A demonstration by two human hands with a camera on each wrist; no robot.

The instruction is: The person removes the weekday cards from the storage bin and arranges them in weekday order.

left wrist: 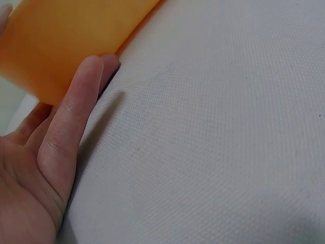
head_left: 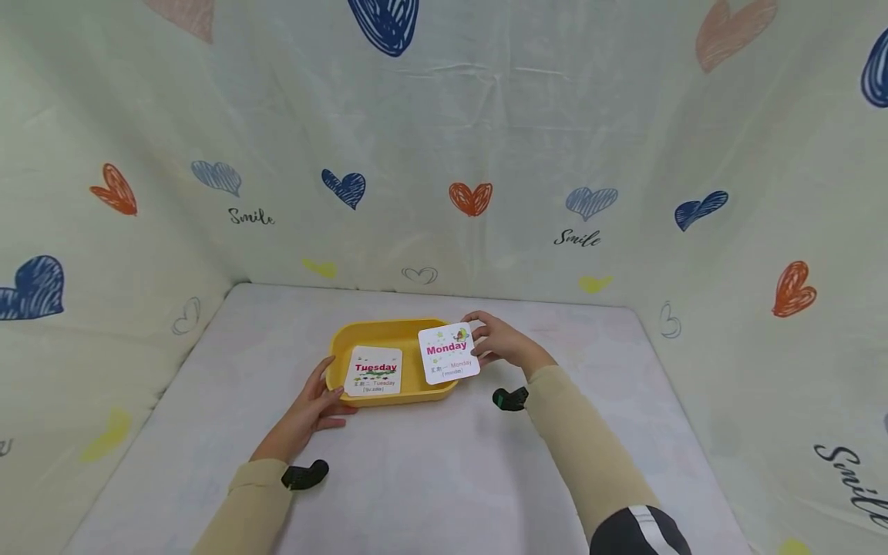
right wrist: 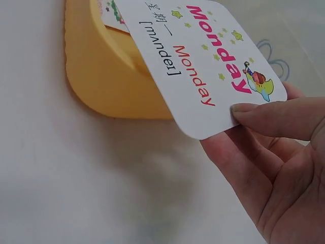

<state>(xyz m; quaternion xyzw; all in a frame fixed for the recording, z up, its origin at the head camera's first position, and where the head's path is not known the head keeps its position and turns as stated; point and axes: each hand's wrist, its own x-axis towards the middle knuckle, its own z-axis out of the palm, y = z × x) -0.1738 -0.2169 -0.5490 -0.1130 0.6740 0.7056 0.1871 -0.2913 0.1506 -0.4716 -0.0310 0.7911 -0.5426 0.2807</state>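
Note:
A yellow tray (head_left: pixel 388 333) stands on the table, and my left hand (head_left: pixel 314 406) grips its near left corner. In the left wrist view, fingers (left wrist: pixel 71 112) lie against the outer wall of the tray (left wrist: pixel 66 40). A white square card printed "Tuesday" (head_left: pixel 375 371) rests inside the tray on the left. My right hand (head_left: pixel 509 344) pinches another white card, printed "Monday" (head_left: pixel 449 353), at its right edge. The right wrist view shows the thumb (right wrist: pixel 269 116) on the printed face and the other fingers behind. This card is tilted over the tray's right end.
The table (head_left: pixel 416 478) has a pale cover and reaches to a hanging cloth (head_left: pixel 527 139) with hearts and "Smile" printed on it. That cloth stands at the back and on both sides. A dark strap piece (head_left: pixel 509 398) sticks out at the right wrist.

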